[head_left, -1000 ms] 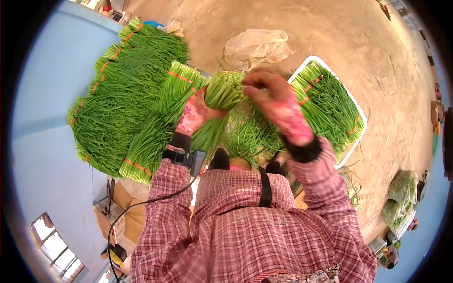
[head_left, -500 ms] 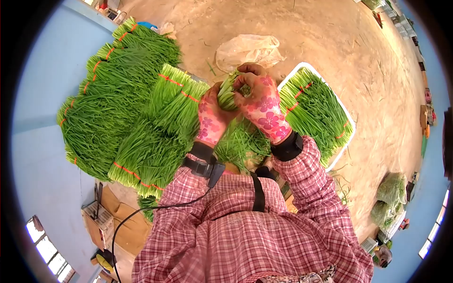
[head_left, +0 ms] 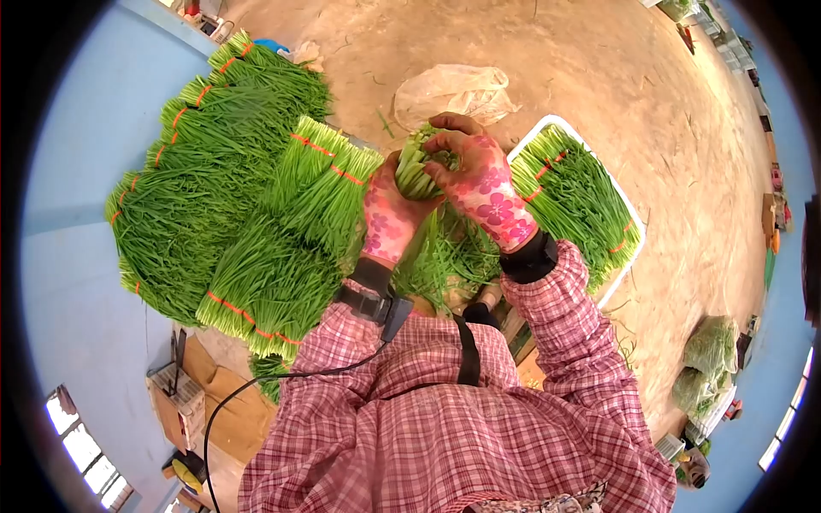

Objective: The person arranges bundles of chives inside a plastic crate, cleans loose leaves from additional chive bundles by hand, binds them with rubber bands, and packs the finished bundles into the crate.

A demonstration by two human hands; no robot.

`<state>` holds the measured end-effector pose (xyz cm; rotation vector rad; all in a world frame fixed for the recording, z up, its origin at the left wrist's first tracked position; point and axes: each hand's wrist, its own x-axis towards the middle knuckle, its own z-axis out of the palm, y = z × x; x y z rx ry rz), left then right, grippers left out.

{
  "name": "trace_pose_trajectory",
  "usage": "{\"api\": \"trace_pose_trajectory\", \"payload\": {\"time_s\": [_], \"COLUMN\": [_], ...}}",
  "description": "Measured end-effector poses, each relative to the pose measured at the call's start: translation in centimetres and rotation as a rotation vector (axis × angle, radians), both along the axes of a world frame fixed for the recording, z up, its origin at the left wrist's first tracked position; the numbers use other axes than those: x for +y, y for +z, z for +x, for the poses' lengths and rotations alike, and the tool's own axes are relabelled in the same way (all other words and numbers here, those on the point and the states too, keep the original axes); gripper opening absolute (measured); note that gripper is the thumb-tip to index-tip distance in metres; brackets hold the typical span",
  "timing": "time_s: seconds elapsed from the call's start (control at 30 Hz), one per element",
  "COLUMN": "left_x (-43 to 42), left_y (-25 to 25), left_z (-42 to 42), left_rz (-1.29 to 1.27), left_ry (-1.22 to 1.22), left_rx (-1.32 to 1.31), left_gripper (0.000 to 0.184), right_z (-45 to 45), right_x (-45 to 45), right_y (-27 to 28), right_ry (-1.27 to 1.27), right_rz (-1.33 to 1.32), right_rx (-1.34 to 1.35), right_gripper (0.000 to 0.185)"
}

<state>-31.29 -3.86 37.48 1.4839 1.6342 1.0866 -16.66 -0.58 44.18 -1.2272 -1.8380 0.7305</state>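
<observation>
A bundle of green stalks [head_left: 414,171] is held upright between my hands, its pale cut ends facing the camera. My left hand [head_left: 392,209], in a pink flowered glove with bare fingertips, wraps round its left and lower side. My right hand [head_left: 479,181], gloved alike, has its fingers curled over the right side of the stalk ends. Loose green leaves [head_left: 445,261] lie below the hands. Banded green bundles [head_left: 329,162] are piled to the left, with orange bands round them.
A white-rimmed tray [head_left: 636,224] with banded bundles stands at the right. A crumpled clear plastic bag [head_left: 453,92] lies on the floor beyond the hands. Cardboard [head_left: 244,419] is at the lower left, and filled plastic bags [head_left: 711,346] sit at the far right.
My right hand has come down onto the stalk ends, and both hands now meet round the bundle. Since half a second ago they have hardly moved.
</observation>
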Motion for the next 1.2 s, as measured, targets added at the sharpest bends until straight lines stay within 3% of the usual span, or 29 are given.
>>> {"api": "trace_pose_trajectory", "payload": {"time_s": [0.13,0.27,0.37,0.47,0.6,0.73,0.77,0.83,0.9,0.97,1.07,1.13,1.17,1.2], "left_x": [0.1,-0.2,-0.2,-0.1,0.6,0.1,0.4,0.9,0.9,0.8,0.8,0.9,1.0,1.0], "left_y": [-1.9,-2.2,-2.3,-2.2,-4.3,-1.5,-2.0,-6.3,-7.5,-7.3,-7.3,-5.3,-1.6,-1.0], "left_z": [0.0,-0.3,-0.7,-0.9,-1.8,-2.0,-2.6,-4.2,-5.6,-6.6,-6.9,-6.1,-4.8,-4.1], "left_rz": [0.221,0.172,0.138,0.042,-0.007,0.109,0.018,0.061,0.088,0.084,0.075,0.052,-0.071,-0.101], "left_ry": [0.022,0.003,-0.011,-0.047,-0.083,-0.011,-0.027,0.022,0.044,0.05,0.011,-0.036,-0.144,-0.154], "left_rx": [0.164,0.133,0.113,-0.03,-0.156,0.149,0.017,0.05,0.052,0.117,0.21,0.136,0.025,-0.118], "left_gripper": [0.071,0.074,0.076,0.079,0.084,0.078,0.081,0.083,0.088,0.088,0.089,0.087,0.081,0.077], "right_z": [-0.4,-0.6,-0.2,1.6,2.2,6.0,7.2,9.6,17.8,17.7,11.5,7.7,5.8,2.4], "right_x": [0.0,0.0,0.0,-0.4,-1.2,-4.2,-5.5,-8.0,-9.9,-10.4,-9.9,-6.3,-4.4,-2.9], "right_y": [0.0,0.6,-0.6,4.0,5.6,9.5,10.7,13.2,11.0,10.5,6.8,3.7,2.2,2.1], "right_ry": [-0.023,0.084,0.056,0.018,-0.041,0.012,-0.027,-0.098,0.4,0.521,0.179,0.205,0.201,0.053], "right_rz": [-0.034,-0.126,-0.055,-0.061,-0.404,-0.229,-0.234,-0.191,-0.323,-0.377,-0.413,-0.198,-0.082,-0.185], "right_rx": [-0.038,-0.054,0.116,0.205,0.286,0.796,0.99,1.382,1.758,1.431,0.544,0.226,0.079,0.199], "right_gripper": [0.015,0.011,0.007,0.006,0.006,0.014,0.009,0.012,0.015,0.008,0.029,0.04,0.045,0.046]}}
